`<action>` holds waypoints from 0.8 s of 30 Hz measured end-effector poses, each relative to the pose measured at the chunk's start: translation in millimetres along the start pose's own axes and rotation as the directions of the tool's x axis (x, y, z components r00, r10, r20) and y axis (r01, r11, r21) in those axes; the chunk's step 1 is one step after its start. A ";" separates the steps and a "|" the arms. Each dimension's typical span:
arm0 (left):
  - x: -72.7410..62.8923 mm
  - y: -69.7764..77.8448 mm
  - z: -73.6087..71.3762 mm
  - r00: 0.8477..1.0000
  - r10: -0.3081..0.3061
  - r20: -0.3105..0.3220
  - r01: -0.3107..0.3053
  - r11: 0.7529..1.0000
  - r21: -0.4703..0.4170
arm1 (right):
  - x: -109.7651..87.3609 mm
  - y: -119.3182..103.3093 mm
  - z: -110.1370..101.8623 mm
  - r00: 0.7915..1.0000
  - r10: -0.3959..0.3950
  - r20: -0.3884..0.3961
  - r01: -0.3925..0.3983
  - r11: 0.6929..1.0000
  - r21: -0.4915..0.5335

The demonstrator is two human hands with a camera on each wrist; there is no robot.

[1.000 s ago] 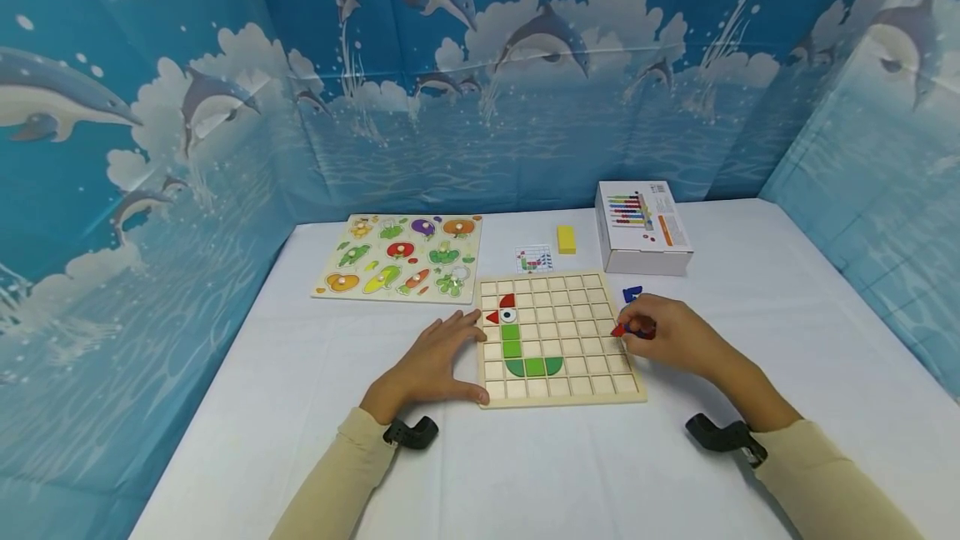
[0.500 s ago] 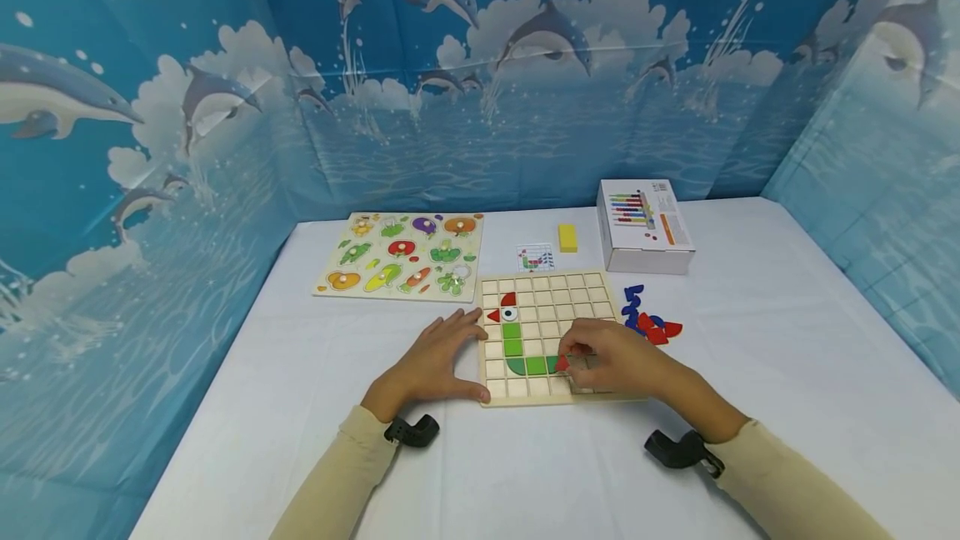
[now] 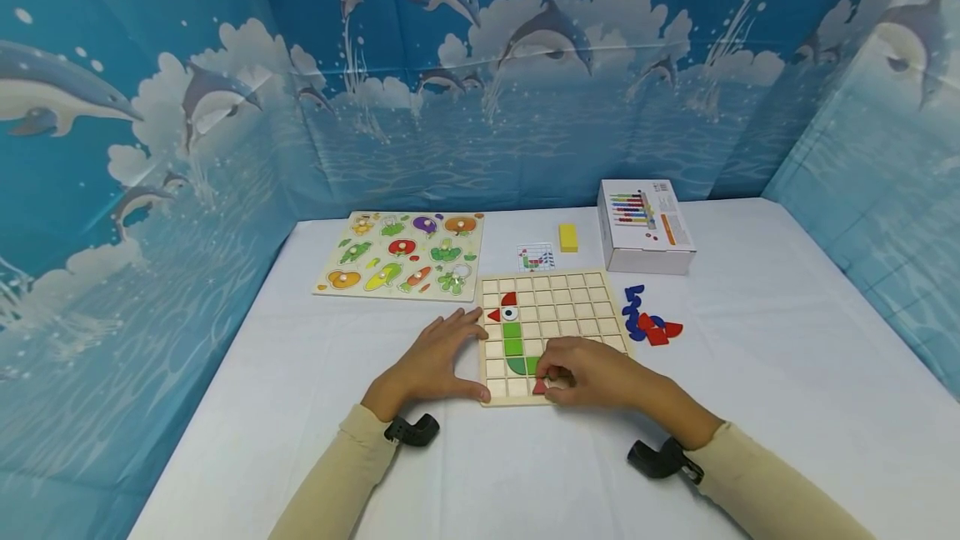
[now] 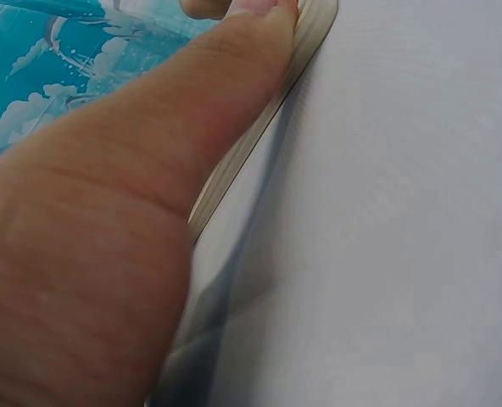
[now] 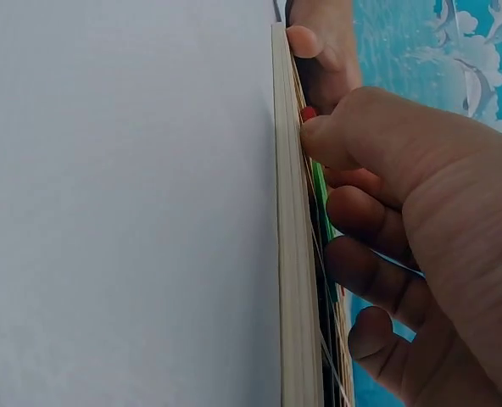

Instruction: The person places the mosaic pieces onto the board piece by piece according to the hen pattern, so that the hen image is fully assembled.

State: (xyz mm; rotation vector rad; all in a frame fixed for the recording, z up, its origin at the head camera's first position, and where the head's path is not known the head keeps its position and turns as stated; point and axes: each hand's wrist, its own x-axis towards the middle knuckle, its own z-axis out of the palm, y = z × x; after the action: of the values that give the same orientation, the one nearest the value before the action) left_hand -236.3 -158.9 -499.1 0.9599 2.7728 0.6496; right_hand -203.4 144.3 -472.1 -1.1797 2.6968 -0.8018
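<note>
A wooden grid board (image 3: 566, 312) lies on the white table, with a red, white and green figure built in its left cells. My left hand (image 3: 433, 363) rests against the board's left edge, fingers spread, thumb at the near corner. In the right wrist view my right hand (image 5: 437, 195) pinches a small red piece (image 5: 309, 112) low over the board. The head view shows it as a red triangle (image 3: 539, 387) at the bottom row, just below the green pieces (image 3: 513, 347). The right hand hides part of the board's lower right.
Loose blue pieces (image 3: 632, 307) and red pieces (image 3: 657, 337) lie right of the board. Behind it are a pattern card (image 3: 536, 257), a yellow block (image 3: 567, 237) and a white box (image 3: 647, 227). A vegetable puzzle board (image 3: 405, 257) lies at the back left.
My right hand has moved left from beside the loose pieces to the board's bottom row, carrying the red triangle. The left hand has stayed at the board's edge.
</note>
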 end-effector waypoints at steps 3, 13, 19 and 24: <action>-0.4 0.2 0.0 1.000 0.001 -0.002 -0.001 1.000 -0.002 | 0.0 -0.3 -0.3 1.000 0.003 0.020 -0.003 1.000 -0.008; -0.3 0.6 -0.4 1.000 -0.002 0.002 0.002 1.000 -0.010 | 0.1 0.8 -2.6 0.998 0.007 0.065 -0.009 0.999 0.034; -0.1 0.6 -0.3 1.000 0.000 0.003 0.000 1.000 -0.010 | 0.2 2.8 -3.0 0.997 -0.008 0.074 0.005 0.999 0.045; -0.3 0.9 -0.5 1.000 0.002 0.000 -0.002 1.000 -0.011 | 0.1 3.7 -2.8 0.997 -0.019 0.079 0.014 0.998 0.056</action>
State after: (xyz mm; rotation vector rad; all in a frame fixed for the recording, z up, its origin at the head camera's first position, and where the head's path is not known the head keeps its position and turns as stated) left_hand -235.7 -158.7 -498.3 0.9614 2.7657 0.6641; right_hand -206.7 147.6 -471.5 -1.1968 2.5878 -0.8084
